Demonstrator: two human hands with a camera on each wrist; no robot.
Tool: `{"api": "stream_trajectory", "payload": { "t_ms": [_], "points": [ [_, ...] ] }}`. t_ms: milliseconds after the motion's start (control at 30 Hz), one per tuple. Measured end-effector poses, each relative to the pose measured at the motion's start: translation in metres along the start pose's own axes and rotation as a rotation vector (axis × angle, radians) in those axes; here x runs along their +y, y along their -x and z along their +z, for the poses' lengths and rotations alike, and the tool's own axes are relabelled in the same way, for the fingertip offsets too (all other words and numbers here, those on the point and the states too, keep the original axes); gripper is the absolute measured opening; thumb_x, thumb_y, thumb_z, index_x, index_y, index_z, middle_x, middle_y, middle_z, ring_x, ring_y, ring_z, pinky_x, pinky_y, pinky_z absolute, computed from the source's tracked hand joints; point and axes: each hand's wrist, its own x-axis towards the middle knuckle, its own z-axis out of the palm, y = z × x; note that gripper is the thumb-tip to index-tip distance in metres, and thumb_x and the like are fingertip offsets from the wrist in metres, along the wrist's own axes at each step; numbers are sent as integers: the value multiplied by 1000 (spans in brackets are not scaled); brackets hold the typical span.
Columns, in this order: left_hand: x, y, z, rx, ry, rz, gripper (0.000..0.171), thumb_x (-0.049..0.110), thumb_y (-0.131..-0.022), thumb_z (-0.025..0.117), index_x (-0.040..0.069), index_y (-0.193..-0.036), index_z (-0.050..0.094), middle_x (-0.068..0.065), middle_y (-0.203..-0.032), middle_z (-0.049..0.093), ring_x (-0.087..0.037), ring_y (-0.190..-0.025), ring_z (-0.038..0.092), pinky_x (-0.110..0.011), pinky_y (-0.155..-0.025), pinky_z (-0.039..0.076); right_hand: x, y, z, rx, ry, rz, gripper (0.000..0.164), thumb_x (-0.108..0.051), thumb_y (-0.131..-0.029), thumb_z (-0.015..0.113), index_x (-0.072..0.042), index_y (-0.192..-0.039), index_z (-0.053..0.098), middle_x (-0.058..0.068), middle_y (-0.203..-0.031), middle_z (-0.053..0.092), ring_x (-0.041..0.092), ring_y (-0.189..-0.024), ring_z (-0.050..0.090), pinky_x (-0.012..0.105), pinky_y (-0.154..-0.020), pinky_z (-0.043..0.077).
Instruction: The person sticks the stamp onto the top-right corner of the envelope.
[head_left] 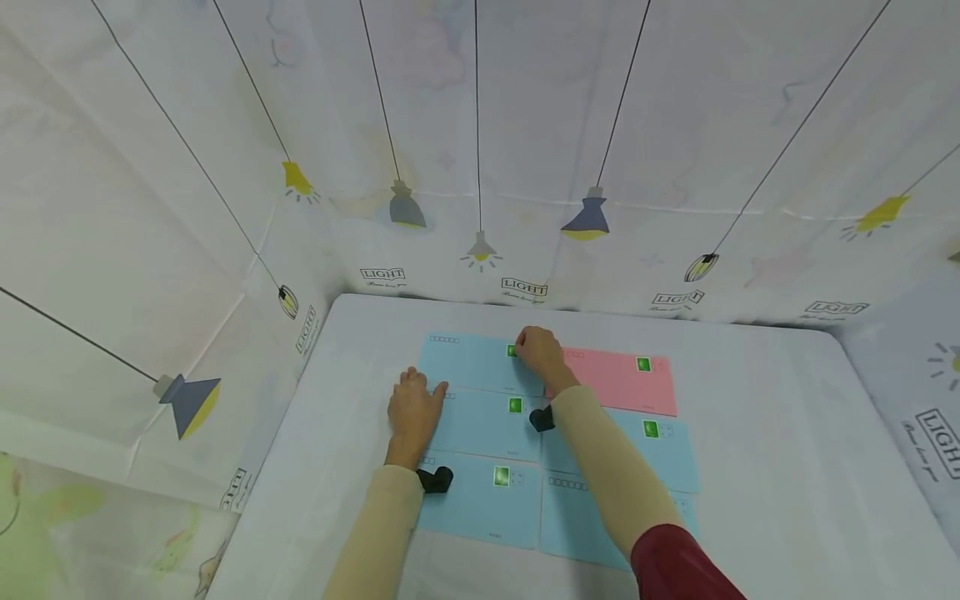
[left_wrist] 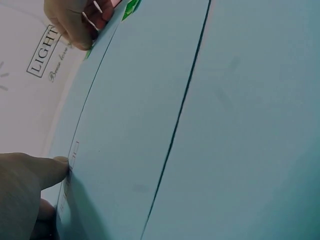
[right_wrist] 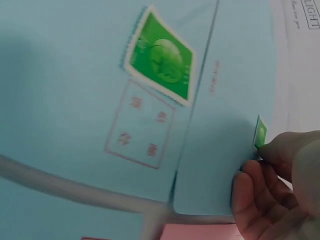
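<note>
Blue envelopes with green stamps lie in two columns on the white table. My right hand is at the top right corner of the upper left blue envelope. In the right wrist view its fingers are curled, and thumb and forefinger pinch the corner of a green stamp. My left hand rests with fingers spread over the left edges of the upper and middle left envelopes. The left thumb touches the printed boxes of the middle left envelope. A larger stamp shows on that envelope.
A pink envelope with a stamp lies at the upper right. Below it are two blue envelopes, partly under my right arm. Another blue envelope lies nearest me on the left. White printed sheeting rises behind the table.
</note>
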Motion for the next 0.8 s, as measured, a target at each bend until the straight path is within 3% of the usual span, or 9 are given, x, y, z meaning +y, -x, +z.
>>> {"api": "stream_trajectory", "payload": {
  "t_ms": [167,400,600,800],
  "points": [
    [-1,0,1,3,-1,1,55,44,-86,64,-2,-117,64,-20,-132,56,-39,-118,56,-51,-88,52,0,0,4,13,47,-30,16,-15,-91,54,-5,-98,63,10,-97,64,23,-84,58,37,-73,51],
    [0,1,-1,9,-6,16,55,42,-87,63,-2,-118,63,-21,-134,54,-39,-119,56,-51,-90,51,1,4,8,43,99,-69,20,-15,-93,51,-3,-100,64,11,-98,61,24,-91,57,40,-82,50],
    [0,1,-4,22,-20,24,53,42,-88,62,-3,-117,63,-21,-133,54,-39,-113,59,-51,-87,53,-1,8,3,22,55,-110,21,-14,-93,51,-2,-102,66,12,-101,61,24,-93,55,39,-84,49],
    [-2,1,-6,8,29,30,53,45,-90,57,-2,-113,66,-22,-128,58,-39,-109,61,-51,-83,53,4,12,0,28,-22,-117,22,-17,-93,50,-4,-104,63,11,-101,61,23,-90,54,37,-81,48]
  ]
}}
